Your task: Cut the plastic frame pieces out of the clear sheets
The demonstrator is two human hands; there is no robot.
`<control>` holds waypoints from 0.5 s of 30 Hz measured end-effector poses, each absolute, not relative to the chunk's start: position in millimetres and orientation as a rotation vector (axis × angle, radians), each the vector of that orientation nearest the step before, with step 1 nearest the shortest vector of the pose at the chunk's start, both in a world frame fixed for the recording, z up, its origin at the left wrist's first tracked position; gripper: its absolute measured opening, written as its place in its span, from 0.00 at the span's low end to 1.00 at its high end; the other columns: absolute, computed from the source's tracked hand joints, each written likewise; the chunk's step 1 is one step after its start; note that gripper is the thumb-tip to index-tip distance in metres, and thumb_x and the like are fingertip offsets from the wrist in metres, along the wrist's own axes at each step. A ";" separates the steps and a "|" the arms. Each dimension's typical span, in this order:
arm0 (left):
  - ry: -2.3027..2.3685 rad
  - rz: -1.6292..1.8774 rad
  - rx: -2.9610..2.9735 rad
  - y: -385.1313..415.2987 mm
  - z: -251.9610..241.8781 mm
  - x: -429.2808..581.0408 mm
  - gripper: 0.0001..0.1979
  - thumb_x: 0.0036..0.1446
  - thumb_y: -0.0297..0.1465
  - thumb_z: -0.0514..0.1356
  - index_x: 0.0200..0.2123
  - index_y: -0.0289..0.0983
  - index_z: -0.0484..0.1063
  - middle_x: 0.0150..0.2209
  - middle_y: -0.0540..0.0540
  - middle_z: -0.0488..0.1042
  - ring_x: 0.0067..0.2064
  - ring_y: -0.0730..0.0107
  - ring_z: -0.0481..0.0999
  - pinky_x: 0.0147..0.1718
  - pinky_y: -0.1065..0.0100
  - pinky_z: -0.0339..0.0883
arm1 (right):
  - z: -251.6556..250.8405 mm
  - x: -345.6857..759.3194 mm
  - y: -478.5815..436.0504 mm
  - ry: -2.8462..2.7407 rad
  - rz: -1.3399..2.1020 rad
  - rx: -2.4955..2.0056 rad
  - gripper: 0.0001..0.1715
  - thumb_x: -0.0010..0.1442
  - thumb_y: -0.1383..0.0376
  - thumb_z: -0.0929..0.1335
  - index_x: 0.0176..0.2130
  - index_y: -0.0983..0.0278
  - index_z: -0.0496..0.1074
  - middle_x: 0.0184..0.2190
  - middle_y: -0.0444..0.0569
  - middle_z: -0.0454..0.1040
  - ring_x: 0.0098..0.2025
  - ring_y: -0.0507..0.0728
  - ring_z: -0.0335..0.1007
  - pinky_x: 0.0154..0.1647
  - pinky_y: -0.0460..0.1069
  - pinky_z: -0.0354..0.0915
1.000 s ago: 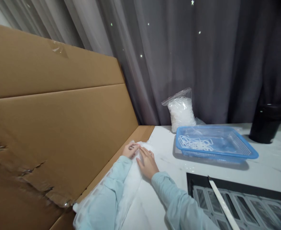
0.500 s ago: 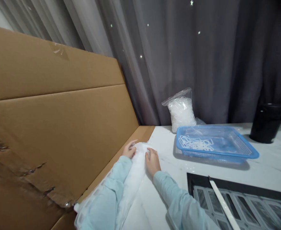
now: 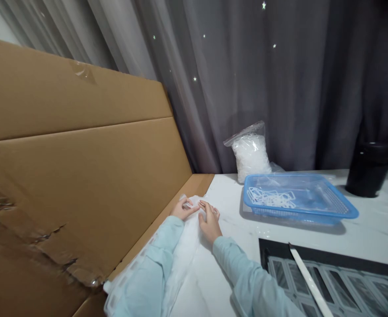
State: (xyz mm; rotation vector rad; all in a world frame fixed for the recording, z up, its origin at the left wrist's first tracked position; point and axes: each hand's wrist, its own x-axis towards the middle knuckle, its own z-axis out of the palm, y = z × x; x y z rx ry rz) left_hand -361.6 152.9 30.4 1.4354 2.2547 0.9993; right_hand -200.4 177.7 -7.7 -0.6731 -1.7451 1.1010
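A stack of white plastic sheets (image 3: 183, 251) lies on the white table along the foot of the cardboard. My left hand (image 3: 181, 210) and my right hand (image 3: 208, 223) meet at its far end. Both hands pinch the end of the sheets between fingertips. Light blue sleeves cover both forearms, and the left forearm lies over the stack.
A large cardboard panel (image 3: 81, 167) leans up on the left. A blue basket (image 3: 342, 207) holds white plastic pieces, with a clear bag (image 3: 250, 155) of the same behind it. A black cylinder (image 3: 367, 169) stands far right. A dark mat with a white strip (image 3: 309, 281) lies front right. Grey curtain behind.
My right hand went from lying flat on the sheets to curling at their end, then its fingertips came together with the left hand's in a pinch.
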 end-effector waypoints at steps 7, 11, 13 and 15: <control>2.330 0.962 1.452 155.4 26.5 -370.0 0.14 0.64 0.37 0.60 0.48 0.34 0.71 0.45 0.44 0.74 0.42 0.66 0.76 0.40 0.60 0.75 | -15.7 -204.6 182.2 -1.688 1.167 -0.546 0.32 0.55 0.73 0.63 0.59 0.62 0.64 0.57 0.53 0.71 0.64 0.60 0.61 0.66 0.61 0.50; 2.373 0.961 1.446 157.4 24.1 -371.9 0.15 0.64 0.37 0.60 0.49 0.34 0.70 0.46 0.43 0.73 0.43 0.65 0.76 0.41 0.60 0.75 | -22.3 -208.4 187.6 -1.621 1.199 -0.521 0.33 0.56 0.71 0.64 0.61 0.62 0.64 0.58 0.54 0.71 0.62 0.61 0.63 0.65 0.58 0.56; 2.383 0.969 1.445 157.8 23.2 -371.4 0.15 0.64 0.37 0.60 0.50 0.34 0.70 0.46 0.43 0.73 0.43 0.65 0.76 0.41 0.59 0.75 | -25.3 -209.9 190.4 -1.589 1.216 -0.519 0.33 0.57 0.71 0.63 0.62 0.63 0.64 0.57 0.55 0.70 0.62 0.60 0.65 0.64 0.58 0.57; 2.382 0.979 1.455 157.3 23.4 -369.9 0.16 0.64 0.37 0.60 0.51 0.34 0.69 0.47 0.43 0.73 0.43 0.65 0.76 0.41 0.60 0.75 | -27.6 -211.0 192.5 -1.566 1.233 -0.510 0.34 0.57 0.71 0.62 0.62 0.63 0.63 0.58 0.55 0.70 0.62 0.60 0.65 0.65 0.57 0.58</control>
